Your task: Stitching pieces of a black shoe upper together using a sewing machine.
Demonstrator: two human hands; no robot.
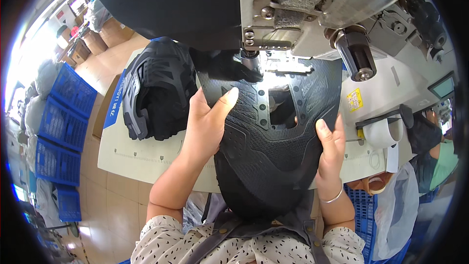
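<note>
A black shoe upper point(273, 142) with a textured surface, eyelet strips and a central opening lies spread under the head of a sewing machine point(288, 24). My left hand point(209, 117) grips its left edge, thumb on top and fingers hidden beneath. On the opposite edge, my right hand point(330, 146) pinches the upper with the thumb above and the fingers behind. The upper's far end sits by the lit needle area point(278, 68), and its near end hangs over the table edge toward my lap.
A pile of black shoe uppers point(159, 88) rests left on the pale worktable point(132, 159). Blue crates point(58, 127) are stacked on the left, with cardboard boxes point(115, 32) farther back. A white cup-shaped part point(383, 133) stands at the right. Another person point(442, 161) is at the far right.
</note>
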